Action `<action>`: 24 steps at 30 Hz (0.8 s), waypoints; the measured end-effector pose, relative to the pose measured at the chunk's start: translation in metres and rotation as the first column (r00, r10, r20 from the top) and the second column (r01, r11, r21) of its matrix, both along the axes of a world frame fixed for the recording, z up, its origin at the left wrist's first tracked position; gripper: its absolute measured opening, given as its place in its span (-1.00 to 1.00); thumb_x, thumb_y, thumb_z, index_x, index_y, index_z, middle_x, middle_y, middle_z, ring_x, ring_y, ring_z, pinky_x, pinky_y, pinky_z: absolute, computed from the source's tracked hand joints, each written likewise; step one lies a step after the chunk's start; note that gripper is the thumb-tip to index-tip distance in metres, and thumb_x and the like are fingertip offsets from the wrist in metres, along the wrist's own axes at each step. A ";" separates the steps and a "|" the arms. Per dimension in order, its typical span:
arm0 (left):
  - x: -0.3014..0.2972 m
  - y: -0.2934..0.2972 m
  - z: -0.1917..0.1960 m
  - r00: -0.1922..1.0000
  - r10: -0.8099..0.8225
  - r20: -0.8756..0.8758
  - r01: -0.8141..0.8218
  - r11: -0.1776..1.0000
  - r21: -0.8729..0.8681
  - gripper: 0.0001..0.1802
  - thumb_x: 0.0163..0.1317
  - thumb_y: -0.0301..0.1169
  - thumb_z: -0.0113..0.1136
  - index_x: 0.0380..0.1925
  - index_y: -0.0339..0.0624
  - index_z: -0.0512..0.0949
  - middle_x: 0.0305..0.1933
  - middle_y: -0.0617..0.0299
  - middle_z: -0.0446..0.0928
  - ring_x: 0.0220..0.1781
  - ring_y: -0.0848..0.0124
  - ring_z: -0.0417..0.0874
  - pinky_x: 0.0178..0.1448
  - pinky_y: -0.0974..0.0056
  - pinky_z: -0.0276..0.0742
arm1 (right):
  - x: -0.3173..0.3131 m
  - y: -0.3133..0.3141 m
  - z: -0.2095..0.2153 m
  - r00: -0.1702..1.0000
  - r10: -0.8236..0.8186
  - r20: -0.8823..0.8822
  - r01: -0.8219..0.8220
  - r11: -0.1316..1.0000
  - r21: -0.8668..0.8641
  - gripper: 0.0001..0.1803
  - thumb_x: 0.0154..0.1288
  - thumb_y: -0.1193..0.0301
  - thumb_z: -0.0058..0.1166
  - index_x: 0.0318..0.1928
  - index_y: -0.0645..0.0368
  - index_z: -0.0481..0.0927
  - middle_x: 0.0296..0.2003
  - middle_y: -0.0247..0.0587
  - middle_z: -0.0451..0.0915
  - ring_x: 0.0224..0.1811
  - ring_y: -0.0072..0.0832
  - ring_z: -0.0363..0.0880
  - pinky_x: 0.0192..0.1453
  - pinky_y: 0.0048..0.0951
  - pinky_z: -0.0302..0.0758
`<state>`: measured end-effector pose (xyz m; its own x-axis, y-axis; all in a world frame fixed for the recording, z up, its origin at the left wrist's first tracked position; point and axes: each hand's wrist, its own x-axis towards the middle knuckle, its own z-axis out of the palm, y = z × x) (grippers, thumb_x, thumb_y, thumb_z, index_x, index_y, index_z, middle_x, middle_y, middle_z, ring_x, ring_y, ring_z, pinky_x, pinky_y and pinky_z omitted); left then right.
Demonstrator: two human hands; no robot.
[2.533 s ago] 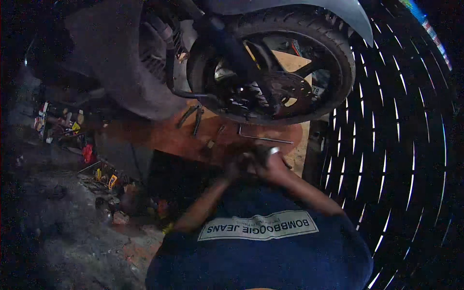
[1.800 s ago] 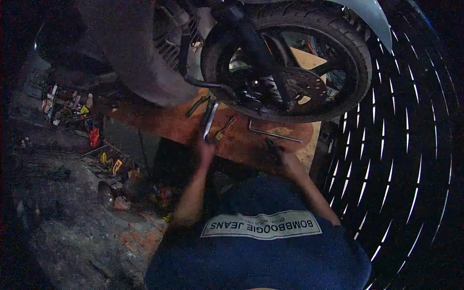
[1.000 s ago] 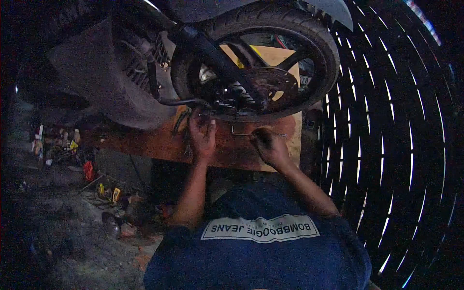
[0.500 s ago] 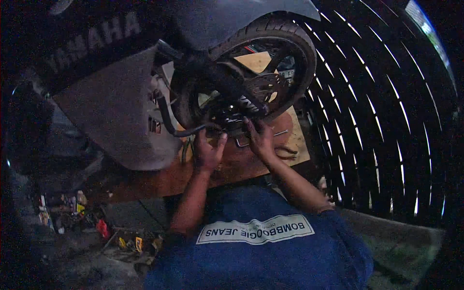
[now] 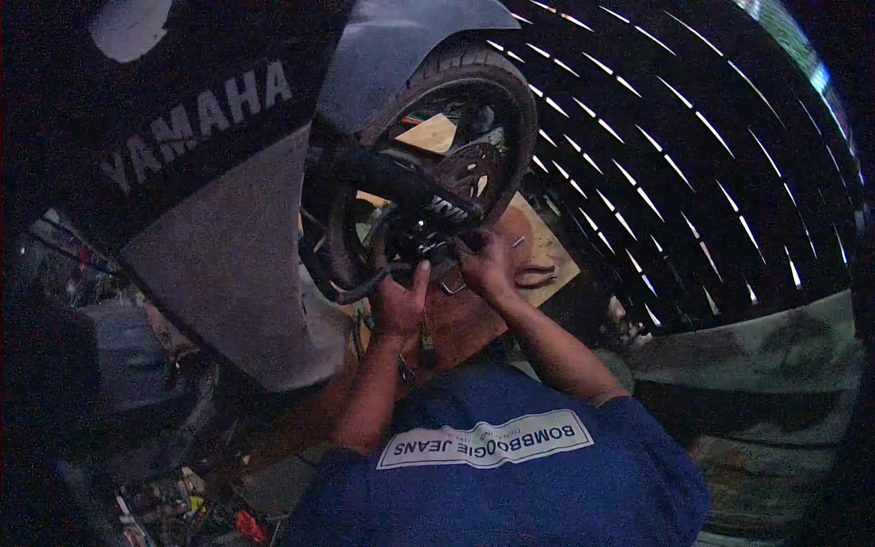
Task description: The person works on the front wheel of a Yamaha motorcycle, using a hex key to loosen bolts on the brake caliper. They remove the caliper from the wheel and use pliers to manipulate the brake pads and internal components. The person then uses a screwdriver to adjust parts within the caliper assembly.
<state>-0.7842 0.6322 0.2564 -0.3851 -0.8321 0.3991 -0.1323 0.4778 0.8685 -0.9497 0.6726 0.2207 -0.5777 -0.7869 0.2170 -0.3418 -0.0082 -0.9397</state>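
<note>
In the head view, the left hand (image 5: 399,305) and right hand (image 5: 485,266) are both up at the dark metal assembly (image 5: 425,241) at the foot of the fork leg (image 5: 387,175), near the middle of the frame; in the oldest picture they were together, blurred, low in front of the shirt (image 5: 538,497). The left fingers bend loosely around its lower left side, thumb raised and apart; the right fingers are curled in at its right side, their tips lost in shadow. Whether either set grips anything I cannot tell. Compared with half a second ago, the view has swung: the front wheel (image 5: 521,128) and brake disc (image 5: 476,169) sit further left, and the grey fairing (image 5: 232,255) fills more of the upper left. The table (image 5: 469,324) shows the L-shaped bar (image 5: 453,286) just below the right hand and a dark curved tool (image 5: 536,276) to its right. A yellowish brush (image 5: 427,335) now shows beside the left wrist. The slatted wall (image 5: 674,173) spans the upper right.
</note>
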 end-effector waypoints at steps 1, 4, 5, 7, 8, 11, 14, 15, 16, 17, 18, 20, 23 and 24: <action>-0.003 -0.002 0.000 1.000 -0.005 -0.005 0.005 1.000 -0.022 -0.21 0.15 -0.28 0.21 0.29 -0.35 0.06 0.25 -0.13 0.24 0.30 0.04 0.24 0.37 0.05 0.08 | 0.001 0.003 0.004 0.997 0.017 0.070 -0.013 0.998 -0.062 -0.70 0.16 0.33 0.18 -0.18 0.30 0.61 -0.30 -0.03 0.66 -0.25 -0.24 0.64 -0.11 -0.29 0.51; -0.005 -0.009 -0.004 0.999 -0.027 -0.017 0.026 0.997 -0.073 -0.18 0.14 -0.28 0.22 0.30 -0.36 0.04 0.25 -0.13 0.23 0.30 0.04 0.24 0.37 0.05 0.08 | 0.005 0.006 0.012 0.978 0.078 0.193 -0.040 0.980 -0.197 -0.68 0.16 0.30 0.19 -0.19 0.31 0.60 -0.30 -0.02 0.66 -0.25 -0.20 0.64 -0.10 -0.27 0.51; -0.005 -0.012 -0.007 0.999 -0.052 -0.016 0.050 0.995 -0.081 -0.17 0.14 -0.28 0.23 0.30 -0.35 0.02 0.25 -0.13 0.23 0.30 0.04 0.24 0.37 0.05 0.08 | 0.003 0.003 0.005 0.979 0.079 0.189 -0.040 0.978 -0.203 -0.68 0.16 0.29 0.19 -0.19 0.31 0.60 -0.30 -0.01 0.66 -0.25 -0.20 0.64 -0.10 -0.27 0.51; -0.006 -0.018 -0.013 0.995 -0.098 -0.029 0.095 0.992 -0.086 -0.16 0.14 -0.29 0.24 0.31 -0.34 0.01 0.25 -0.12 0.23 0.29 0.05 0.26 0.36 0.05 0.10 | -0.003 -0.001 -0.008 0.984 0.043 0.173 -0.022 0.992 -0.124 -0.67 0.16 0.28 0.20 -0.19 0.32 0.61 -0.29 -0.01 0.66 -0.24 -0.20 0.64 -0.10 -0.27 0.51; -0.005 -0.019 -0.014 0.993 -0.113 -0.040 0.109 0.991 -0.079 -0.17 0.14 -0.31 0.24 0.31 -0.34 0.01 0.25 -0.11 0.23 0.28 0.06 0.27 0.35 0.06 0.12 | -0.004 0.000 -0.006 0.986 0.015 0.164 -0.009 0.999 -0.036 -0.67 0.16 0.28 0.20 -0.19 0.31 0.61 -0.29 -0.01 0.66 -0.23 -0.21 0.64 -0.10 -0.28 0.51; -0.004 -0.016 -0.005 0.987 -0.145 -0.063 0.143 0.989 -0.033 -0.25 0.15 -0.41 0.21 0.28 -0.31 0.07 0.20 -0.03 0.31 0.23 0.16 0.35 0.32 0.13 0.20 | -0.005 -0.004 -0.010 0.982 -0.029 0.186 0.018 0.998 0.057 -0.68 0.16 0.29 0.21 -0.20 0.30 0.61 -0.28 -0.03 0.66 -0.23 -0.23 0.65 -0.10 -0.28 0.52; -0.009 -0.011 -0.011 0.981 -0.118 -0.154 0.126 0.991 0.042 -0.30 0.15 -0.44 0.22 0.25 -0.31 0.13 0.17 0.01 0.37 0.20 0.20 0.39 0.31 0.16 0.23 | -0.008 -0.003 -0.012 0.986 0.001 0.168 -0.005 1.000 0.023 -0.67 0.15 0.29 0.21 -0.17 0.30 0.60 -0.26 -0.03 0.66 -0.21 -0.23 0.64 -0.08 -0.27 0.52; -0.008 -0.011 -0.014 0.976 -0.094 -0.195 0.109 0.992 0.069 -0.31 0.15 -0.43 0.23 0.24 -0.31 0.14 0.17 0.01 0.37 0.19 0.20 0.39 0.31 0.16 0.23 | -0.007 -0.003 -0.008 0.988 0.025 0.151 -0.026 1.000 0.003 -0.66 0.15 0.29 0.22 -0.16 0.30 0.59 -0.25 -0.03 0.65 -0.21 -0.22 0.63 -0.07 -0.27 0.51; -0.007 -0.012 -0.016 0.984 -0.085 -0.160 0.092 0.995 0.032 -0.31 0.15 -0.42 0.23 0.23 -0.32 0.15 0.16 0.00 0.37 0.19 0.20 0.39 0.31 0.15 0.23 | -0.005 -0.002 -0.005 0.982 0.046 0.185 -0.042 0.999 -0.024 -0.65 0.14 0.30 0.22 -0.14 0.30 0.58 -0.24 -0.03 0.65 -0.20 -0.22 0.63 -0.06 -0.27 0.51; -0.007 -0.011 -0.011 0.989 -0.083 -0.124 0.083 0.997 -0.003 -0.32 0.15 -0.40 0.23 0.23 -0.32 0.16 0.16 0.00 0.38 0.19 0.19 0.39 0.31 0.15 0.23 | -0.002 0.001 0.004 0.974 0.060 0.219 -0.050 0.997 -0.051 -0.64 0.13 0.31 0.22 -0.13 0.30 0.57 -0.23 -0.03 0.65 -0.20 -0.22 0.62 -0.05 -0.27 0.50; -0.007 -0.010 -0.006 0.993 -0.080 -0.089 0.076 0.996 -0.039 -0.33 0.15 -0.39 0.24 0.22 -0.33 0.18 0.16 0.00 0.38 0.19 0.18 0.39 0.31 0.14 0.23 | -0.001 0.003 0.008 0.965 0.074 0.252 -0.056 0.995 -0.077 -0.63 0.13 0.32 0.23 -0.11 0.29 0.56 -0.22 -0.03 0.64 -0.20 -0.22 0.62 -0.04 -0.27 0.50; -0.013 -0.003 0.008 0.986 -0.122 -0.115 0.127 0.991 0.043 -0.33 0.15 -0.37 0.24 0.21 -0.34 0.19 0.16 -0.01 0.38 0.19 0.17 0.39 0.31 0.14 0.23 | -0.016 -0.007 -0.048 0.998 -0.050 -0.039 0.045 0.991 -0.128 -0.62 0.13 0.32 0.21 -0.08 0.28 0.55 -0.20 -0.03 0.64 -0.18 -0.23 0.61 -0.03 -0.27 0.49; -0.002 -0.009 -0.010 0.996 -0.060 -0.064 0.063 0.997 0.046 -0.35 0.15 -0.36 0.23 0.19 -0.35 0.21 0.16 -0.02 0.38 0.21 0.16 0.38 0.31 0.12 0.22 | -0.003 0.004 -0.004 0.978 0.011 -0.209 -0.014 1.000 -0.014 -0.68 0.21 0.37 0.15 -0.08 0.30 0.56 -0.21 -0.11 0.65 -0.17 -0.35 0.60 -0.05 -0.34 0.49; 0.001 -0.011 -0.014 0.999 -0.029 -0.036 0.029 0.999 0.022 -0.36 0.16 -0.36 0.23 0.19 -0.35 0.22 0.15 -0.03 0.38 0.22 0.15 0.38 0.32 0.12 0.22 | 0.002 0.011 0.023 0.973 0.065 -0.220 -0.054 0.997 0.057 -0.71 0.24 0.39 0.12 -0.09 0.31 0.57 -0.22 -0.15 0.66 -0.17 -0.40 0.60 -0.06 -0.38 0.49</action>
<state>-0.7834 0.6215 0.2424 -0.3950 -0.8298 0.3942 -0.0874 0.4611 0.8830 -0.9481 0.6832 0.2435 -0.4717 -0.8316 0.2931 -0.5415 0.0108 -0.8407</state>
